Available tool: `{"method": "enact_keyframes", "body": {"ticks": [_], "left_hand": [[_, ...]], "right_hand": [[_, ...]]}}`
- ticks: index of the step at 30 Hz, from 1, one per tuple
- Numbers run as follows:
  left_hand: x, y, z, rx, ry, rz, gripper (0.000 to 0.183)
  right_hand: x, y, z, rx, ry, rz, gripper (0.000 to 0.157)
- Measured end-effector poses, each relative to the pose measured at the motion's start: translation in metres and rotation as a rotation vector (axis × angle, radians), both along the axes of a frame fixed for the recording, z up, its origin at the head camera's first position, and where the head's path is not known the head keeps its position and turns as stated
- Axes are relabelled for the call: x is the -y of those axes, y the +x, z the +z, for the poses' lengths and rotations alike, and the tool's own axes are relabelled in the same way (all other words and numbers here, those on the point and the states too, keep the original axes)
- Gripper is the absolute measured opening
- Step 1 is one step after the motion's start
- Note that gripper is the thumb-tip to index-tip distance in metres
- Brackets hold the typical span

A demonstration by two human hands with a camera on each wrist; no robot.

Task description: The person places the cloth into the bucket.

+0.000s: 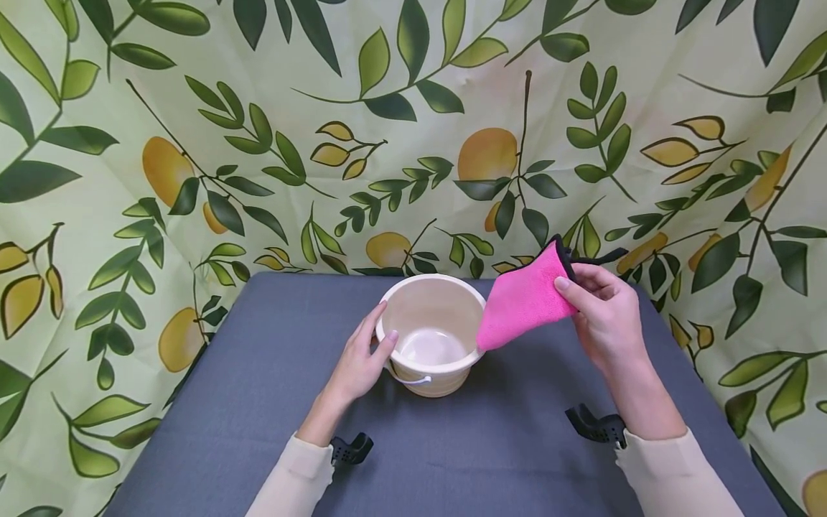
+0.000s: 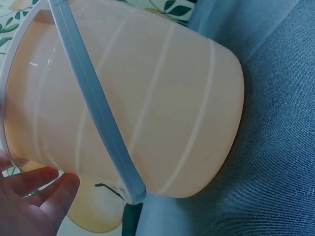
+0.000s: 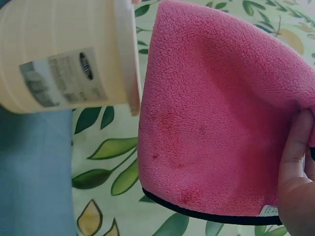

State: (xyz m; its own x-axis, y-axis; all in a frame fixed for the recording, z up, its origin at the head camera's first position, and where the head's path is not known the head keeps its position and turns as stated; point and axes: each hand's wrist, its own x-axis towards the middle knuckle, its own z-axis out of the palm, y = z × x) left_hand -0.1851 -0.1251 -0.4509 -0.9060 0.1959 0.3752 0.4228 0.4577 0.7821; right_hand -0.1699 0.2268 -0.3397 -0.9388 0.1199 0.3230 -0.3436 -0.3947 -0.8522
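Observation:
A cream plastic bucket (image 1: 431, 388) stands upright on the table, and its inside shows nothing but the bare bottom. My left hand (image 1: 363, 359) grips its left rim, thumb on the inner side and fingers outside. The bucket's pale handle (image 2: 101, 115) hangs down along the outer wall. In my right hand (image 1: 604, 312) a pink cloth (image 1: 526, 294) with black edging is pinched between thumb and fingers. Its lower corner hangs at the bucket's right rim; whether they touch I cannot tell. The right wrist view shows darker spots on the fleecy cloth and a label (image 3: 64, 78) on the bucket.
A grey-blue cloth covers the table (image 1: 258, 402). Behind and at both sides hangs a curtain (image 1: 413, 129) printed with leaves and yellow fruit. Black wrist mounts (image 1: 352, 449) stick out at both sleeves.

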Motion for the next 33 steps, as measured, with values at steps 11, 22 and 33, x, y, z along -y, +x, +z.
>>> {"method": "enact_keyframes", "body": {"ticks": [11, 22, 33], "left_hand": [[0.001, 0.000, 0.000, 0.001, 0.008, -0.007, 0.061], [0.000, -0.001, 0.000, 0.014, 0.027, -0.017, 0.061], [-0.001, 0.000, -0.001, 0.017, 0.031, -0.003, 0.062]], "right_hand": [[0.024, -0.008, 0.014, -0.033, 0.021, 0.055, 0.019], [0.049, -0.014, 0.013, -0.034, 0.022, 0.109, 0.014], [0.074, -0.023, -0.001, 0.006, 0.079, 0.148, 0.018]]}}
